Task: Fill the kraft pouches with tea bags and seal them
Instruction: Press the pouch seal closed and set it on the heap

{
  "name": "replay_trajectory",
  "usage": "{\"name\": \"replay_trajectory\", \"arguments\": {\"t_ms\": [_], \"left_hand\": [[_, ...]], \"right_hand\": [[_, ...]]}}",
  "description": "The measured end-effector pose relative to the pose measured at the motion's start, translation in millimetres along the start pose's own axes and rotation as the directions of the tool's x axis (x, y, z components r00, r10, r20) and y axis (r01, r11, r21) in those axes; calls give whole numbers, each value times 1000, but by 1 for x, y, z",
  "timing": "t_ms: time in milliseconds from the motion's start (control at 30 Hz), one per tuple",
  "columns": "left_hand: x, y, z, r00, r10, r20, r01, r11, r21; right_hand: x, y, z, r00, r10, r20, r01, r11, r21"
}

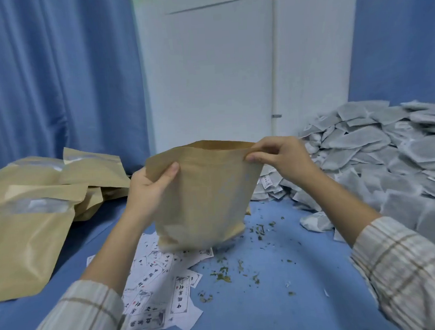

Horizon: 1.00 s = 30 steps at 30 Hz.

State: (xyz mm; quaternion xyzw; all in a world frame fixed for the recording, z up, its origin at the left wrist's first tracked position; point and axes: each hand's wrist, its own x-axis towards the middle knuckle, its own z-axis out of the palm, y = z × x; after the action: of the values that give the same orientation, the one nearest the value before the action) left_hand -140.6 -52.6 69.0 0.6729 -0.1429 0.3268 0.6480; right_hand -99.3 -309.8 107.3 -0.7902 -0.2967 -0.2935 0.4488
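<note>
A kraft pouch (202,193) stands upright in the middle of the blue table, its mouth slightly open at the top. My left hand (149,186) grips its upper left edge, thumb on the front. My right hand (279,159) pinches the top right corner of the mouth. What is inside the pouch is hidden. A large heap of white tea bags (377,156) lies to the right.
Several kraft pouches with clear windows (35,212) lie piled at the left. Printed paper labels (165,291) are scattered under and in front of the held pouch. Loose tea crumbs (227,272) dot the blue cloth (269,301). A white door and blue curtains stand behind.
</note>
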Motion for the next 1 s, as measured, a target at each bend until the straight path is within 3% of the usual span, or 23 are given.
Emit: {"name": "replay_trajectory", "arguments": {"t_ms": [200, 367, 500, 567, 667, 767, 900, 1000], "left_hand": [[16, 20, 15, 984, -170, 52, 176, 974, -146], [23, 24, 36, 966, -251, 62, 259, 945, -200], [18, 26, 60, 957, -278, 86, 291, 907, -303], [18, 26, 69, 956, -285, 72, 293, 904, -312], [18, 25, 80, 948, -313, 50, 314, 904, -289], [24, 25, 89, 934, -354, 43, 353, 899, -260], [32, 25, 96, 919, -388, 73, 393, 883, -255], [31, 23, 104, 917, -385, 107, 398, 865, -305]], "right_hand": [[7, -10, -27, 996, 41, -76, -35, 996, 81], [10, -15, -56, 979, 190, -74, -186, 981, 50], [8, -12, -67, 933, 360, 28, -349, 880, 324], [7, -9, -72, 896, 437, 81, -436, 826, 357], [7, 0, -76, 894, 447, -33, -434, 882, 181], [5, 10, -81, 916, 343, -207, -368, 925, -92], [-5, 19, -85, 925, 328, -189, -341, 939, -37], [-5, 22, -95, 946, 281, -162, -309, 934, -181]]}}
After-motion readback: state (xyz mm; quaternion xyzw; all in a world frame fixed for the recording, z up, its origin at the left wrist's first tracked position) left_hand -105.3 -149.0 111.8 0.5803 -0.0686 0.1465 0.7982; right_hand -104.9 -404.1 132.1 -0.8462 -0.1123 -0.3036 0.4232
